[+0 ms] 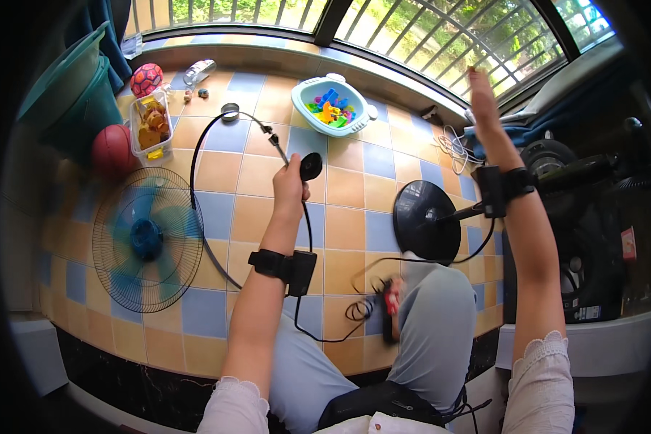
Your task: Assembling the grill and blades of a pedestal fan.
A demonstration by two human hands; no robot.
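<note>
- Thin black hoop (197,155), left of centre.
- Fan head (146,240) with teal blades, left side.
- Round black pedestal base (416,217), right of centre.
- Your right hand (482,105), upper right, edge-on: fingers straight, apparently together.
- Your left hand (289,189), upper centre: fingers clamped on the hoop.
- Black disc (311,166), beside your left hand; I can't tell whether you grip it.

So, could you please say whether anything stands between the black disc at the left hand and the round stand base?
Nothing visible does: in this view, only floor tiles show between the disc and the round base.
</note>
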